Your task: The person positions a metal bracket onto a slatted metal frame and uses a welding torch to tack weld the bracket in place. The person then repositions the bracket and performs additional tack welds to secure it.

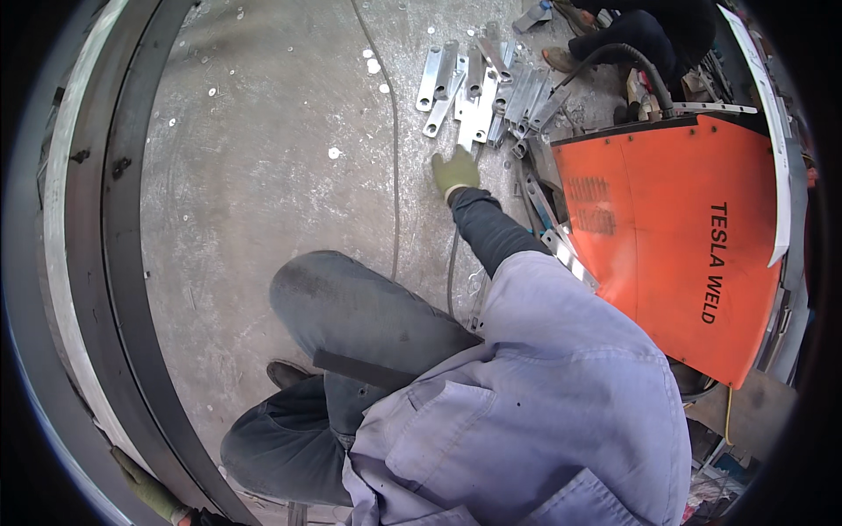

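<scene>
My right hand (456, 172), in an olive-green glove, reaches forward to a pile of metal pieces on the floor. Its fingers are at the near end of a bright flat metal bar (468, 128) and seem closed on it; the underside of the grip is hidden. Around that bar lie several similar silvery flat bars (427, 80) with rounded ends and holes, heaped loosely over one another. Far off at the lower left, my gloved left hand (145, 486) rests with fingers stretched along a long steel beam (123, 263).
An orange-sided machine (667, 228) stands close on the right. A dark cable (394, 158) crosses the concrete floor (263, 175). One dark flat strip (364, 369) lies across my legs. Another person's dark-clothed leg (636, 39) and boot show at the top right.
</scene>
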A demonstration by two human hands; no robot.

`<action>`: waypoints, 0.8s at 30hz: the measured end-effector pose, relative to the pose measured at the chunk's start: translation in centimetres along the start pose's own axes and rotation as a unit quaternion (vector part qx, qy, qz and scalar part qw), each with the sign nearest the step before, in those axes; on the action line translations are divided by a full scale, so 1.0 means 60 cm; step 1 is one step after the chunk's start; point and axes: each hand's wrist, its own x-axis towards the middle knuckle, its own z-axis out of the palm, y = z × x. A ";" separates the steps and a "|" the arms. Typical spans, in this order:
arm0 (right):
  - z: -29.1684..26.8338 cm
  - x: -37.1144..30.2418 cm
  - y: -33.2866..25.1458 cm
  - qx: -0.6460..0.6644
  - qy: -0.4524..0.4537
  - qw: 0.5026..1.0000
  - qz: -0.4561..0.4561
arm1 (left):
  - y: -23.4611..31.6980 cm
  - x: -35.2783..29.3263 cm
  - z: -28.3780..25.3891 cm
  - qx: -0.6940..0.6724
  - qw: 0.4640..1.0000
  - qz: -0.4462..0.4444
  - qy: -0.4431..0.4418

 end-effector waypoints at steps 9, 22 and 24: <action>0.026 0.128 0.086 0.029 -0.113 0.990 0.082 | 0.050 -0.014 -0.002 -0.012 1.000 -0.021 0.003; 0.092 0.114 0.003 0.460 0.011 0.858 0.228 | 0.018 0.003 -0.002 0.000 1.000 0.011 -0.003; 0.116 0.122 -0.016 0.293 0.101 0.934 0.177 | 0.014 -0.004 -0.011 -0.001 1.000 0.008 -0.005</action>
